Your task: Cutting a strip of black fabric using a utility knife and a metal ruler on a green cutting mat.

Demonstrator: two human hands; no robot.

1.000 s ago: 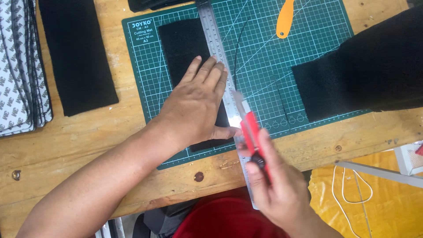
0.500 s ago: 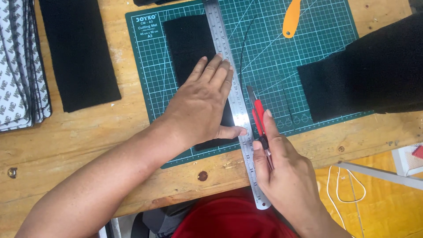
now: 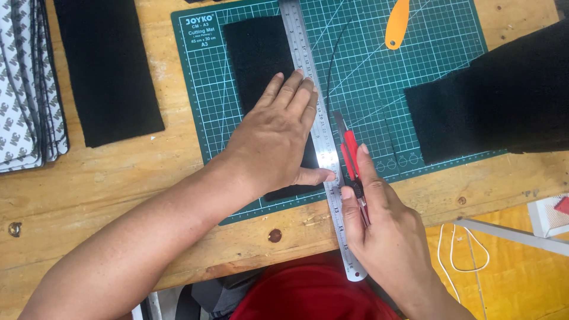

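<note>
While a stack of grey patterned sheets (image 3: 24, 89) and a long black strip (image 3: 106, 71) are lying off to the far left of the wooden tabletop (image 3: 89, 189), the work itself is sitting on the green cutting mat (image 3: 201, 101). On it, the left hand (image 3: 275, 139) is pressing flat, fingers (image 3: 290, 89) spread and extended, over a black felt piece (image 3: 258, 53), its thumb butting the steel ruler (image 3: 314, 130) so that neither fabric nor straightedge is sliding. Just beside the ruler's right edge, the right hand (image 3: 379, 219) is wrapping closed around a red utility knife (image 3: 349, 154), index finger lying along its back, blade tip touching the mat close against the ruler, which seems to be serving as a cutting guide. Further right, an orange tool (image 3: 396, 24) and a larger black fabric piece (image 3: 504, 95) are resting apart from both hands.
</note>
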